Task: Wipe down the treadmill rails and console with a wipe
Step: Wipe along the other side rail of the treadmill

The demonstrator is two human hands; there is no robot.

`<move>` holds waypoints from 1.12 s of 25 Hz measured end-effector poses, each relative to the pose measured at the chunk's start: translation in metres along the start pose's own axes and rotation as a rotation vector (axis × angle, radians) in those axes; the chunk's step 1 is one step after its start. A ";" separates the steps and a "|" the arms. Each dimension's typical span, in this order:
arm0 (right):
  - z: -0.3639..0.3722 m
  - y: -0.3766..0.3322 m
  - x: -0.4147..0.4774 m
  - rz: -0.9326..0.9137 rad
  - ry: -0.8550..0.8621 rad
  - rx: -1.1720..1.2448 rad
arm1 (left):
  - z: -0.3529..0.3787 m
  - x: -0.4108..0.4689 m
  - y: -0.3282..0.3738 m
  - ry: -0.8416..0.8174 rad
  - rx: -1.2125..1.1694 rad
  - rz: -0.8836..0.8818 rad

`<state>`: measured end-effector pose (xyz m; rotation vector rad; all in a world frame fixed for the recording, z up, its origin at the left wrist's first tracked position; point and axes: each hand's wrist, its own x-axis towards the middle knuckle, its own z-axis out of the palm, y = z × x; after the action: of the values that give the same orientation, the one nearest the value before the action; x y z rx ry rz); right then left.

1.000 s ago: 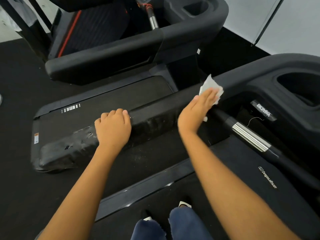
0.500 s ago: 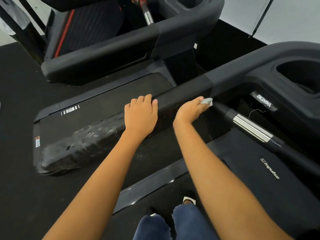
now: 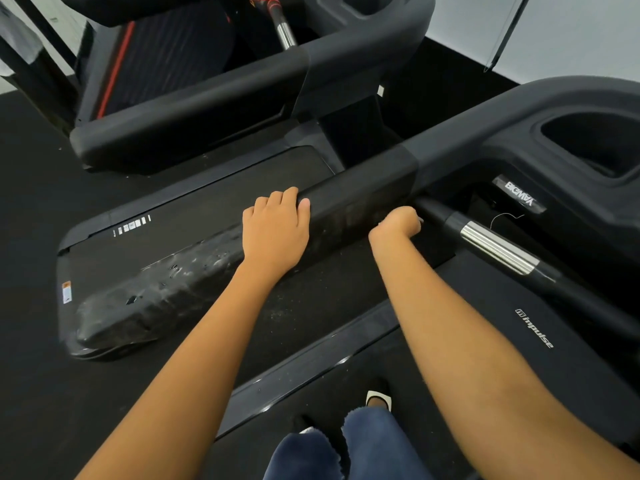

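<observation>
- Rail (image 3: pixel 353 209) was gripped from above by left hand (image 3: pixel 275 230).
- Wipe (image 3: pixel 421 220), nearly hidden, was pinched in curled right hand (image 3: pixel 396 225) beneath rail's inner edge.
- Wipe was judged soft, light; flat holding under fingertips was advised.

A gym.
One treadmill (image 3: pixel 502 306) stands beside a second treadmill (image 3: pixel 190 109) on a black rubber floor (image 3: pixel 27 209).
</observation>
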<state>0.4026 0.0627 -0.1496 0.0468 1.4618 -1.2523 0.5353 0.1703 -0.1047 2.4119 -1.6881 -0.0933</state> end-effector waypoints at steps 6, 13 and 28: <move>-0.030 0.120 -0.076 0.151 -0.230 -0.141 | -0.001 0.000 -0.002 -0.010 -0.008 0.017; 0.006 0.009 -0.013 -0.072 -0.067 -0.241 | 0.000 0.000 0.000 0.000 0.016 0.016; -0.008 0.041 -0.081 -0.272 -0.098 -0.321 | 0.000 0.002 0.002 -0.019 0.039 0.023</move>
<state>0.4509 0.1333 -0.1188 -0.4356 1.6031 -1.2002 0.5344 0.1679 -0.1043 2.4265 -1.7413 -0.0812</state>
